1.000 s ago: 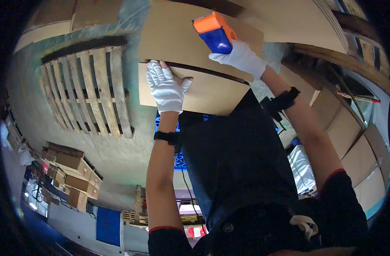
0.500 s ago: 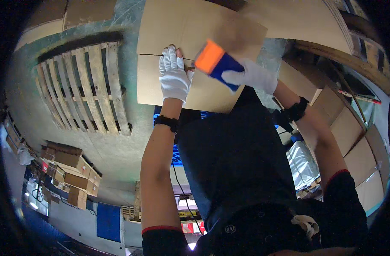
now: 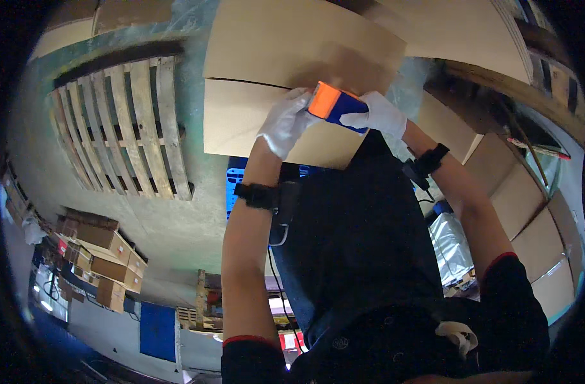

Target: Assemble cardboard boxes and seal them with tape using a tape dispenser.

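A flat brown cardboard box [image 3: 247, 115] lies before me, its flaps meeting along a dark seam. Above it, both hands come together at an orange-and-blue block-shaped thing [image 3: 343, 110], whose exact kind I cannot make out. My right hand [image 3: 383, 115], white-gloved, grips the blue end with the thumb along the near side. At the orange end, the curled fingers of my gloved left hand [image 3: 284, 121] close against it; its fingertips are partly hidden. Each wrist wears a black strap.
A wooden pallet [image 3: 123, 131] lies on the floor at left. Stacked cartons [image 3: 107, 256] stand farther down on that side. Large cardboard sheets [image 3: 458, 32] rest at upper right, with more cardboard [image 3: 535, 217] along the right. Blue plastic crate parts [image 3: 235, 182] show below the box.
My left hand has lifted off the cardboard and moved right to the orange end of the block. My right hand has brought the block slightly nearer and to the right.
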`<state>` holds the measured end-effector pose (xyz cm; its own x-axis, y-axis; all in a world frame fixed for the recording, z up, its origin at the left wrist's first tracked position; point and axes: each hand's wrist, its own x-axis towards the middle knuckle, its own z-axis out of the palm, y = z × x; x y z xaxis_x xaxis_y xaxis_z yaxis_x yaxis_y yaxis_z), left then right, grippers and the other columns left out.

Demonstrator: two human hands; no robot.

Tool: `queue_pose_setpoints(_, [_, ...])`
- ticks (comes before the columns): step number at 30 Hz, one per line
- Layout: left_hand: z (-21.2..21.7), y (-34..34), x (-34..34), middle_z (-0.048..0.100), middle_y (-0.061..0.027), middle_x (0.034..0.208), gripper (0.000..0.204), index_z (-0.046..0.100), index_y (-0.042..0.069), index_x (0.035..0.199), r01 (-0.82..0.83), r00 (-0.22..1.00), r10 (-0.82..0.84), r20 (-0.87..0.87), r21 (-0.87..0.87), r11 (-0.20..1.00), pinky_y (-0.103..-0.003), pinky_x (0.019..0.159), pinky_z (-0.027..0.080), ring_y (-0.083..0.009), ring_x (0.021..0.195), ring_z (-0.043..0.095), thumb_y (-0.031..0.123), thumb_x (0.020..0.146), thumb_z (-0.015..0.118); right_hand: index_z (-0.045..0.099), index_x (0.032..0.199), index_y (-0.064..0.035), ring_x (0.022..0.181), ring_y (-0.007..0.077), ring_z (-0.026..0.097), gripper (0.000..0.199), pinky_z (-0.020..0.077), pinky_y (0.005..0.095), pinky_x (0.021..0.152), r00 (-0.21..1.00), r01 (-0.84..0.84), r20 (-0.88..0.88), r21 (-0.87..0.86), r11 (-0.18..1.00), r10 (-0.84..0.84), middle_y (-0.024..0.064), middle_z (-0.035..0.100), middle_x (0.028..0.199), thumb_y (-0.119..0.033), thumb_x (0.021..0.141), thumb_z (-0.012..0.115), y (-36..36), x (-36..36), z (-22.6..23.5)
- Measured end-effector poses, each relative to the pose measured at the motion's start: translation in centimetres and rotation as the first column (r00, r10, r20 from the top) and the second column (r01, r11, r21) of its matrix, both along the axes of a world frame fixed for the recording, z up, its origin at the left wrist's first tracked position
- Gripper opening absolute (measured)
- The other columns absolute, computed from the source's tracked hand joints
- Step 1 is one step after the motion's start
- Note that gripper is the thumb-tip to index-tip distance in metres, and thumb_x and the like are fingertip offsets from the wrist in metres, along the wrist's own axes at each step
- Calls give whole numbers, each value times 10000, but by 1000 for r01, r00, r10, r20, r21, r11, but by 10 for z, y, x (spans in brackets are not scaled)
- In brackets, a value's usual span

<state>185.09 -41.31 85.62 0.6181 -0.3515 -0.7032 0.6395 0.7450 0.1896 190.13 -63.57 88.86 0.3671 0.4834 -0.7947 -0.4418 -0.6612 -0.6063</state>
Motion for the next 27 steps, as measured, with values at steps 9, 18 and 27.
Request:
queue_pose_setpoints(9, [29,277,0,644,-92,862,236,633,52,978,-338,925,362,114,679,651,-307,745,513,-167,829,623,263,879,598,676,780,-54,591,235,648,599,506,345,601,953,-265,102,-175,948,285,103,638,614,-648,708,639,11,2,24])
queue_pose_setpoints(18, [-2,-31,-36,578,-127,1162,640,465,-29,1246,246,969,-236,-70,190,951,-329,974,392,-213,1067,546,513,976,259,673,838,-28,610,261,650,647,511,369,620,970,-232,26,-213,949,243,123,644,648,-650,660,671,-2,-3,10])
queue_pose_setpoints(27, [26,-45,-30,638,-91,1015,228,566,-16,1102,120,941,-271,200,552,825,-272,822,479,-173,918,616,47,884,539,670,930,-24,623,253,640,588,495,354,608,978,-175,106,-51,983,180,135,635,660,-556,683,715,-16,4,11])
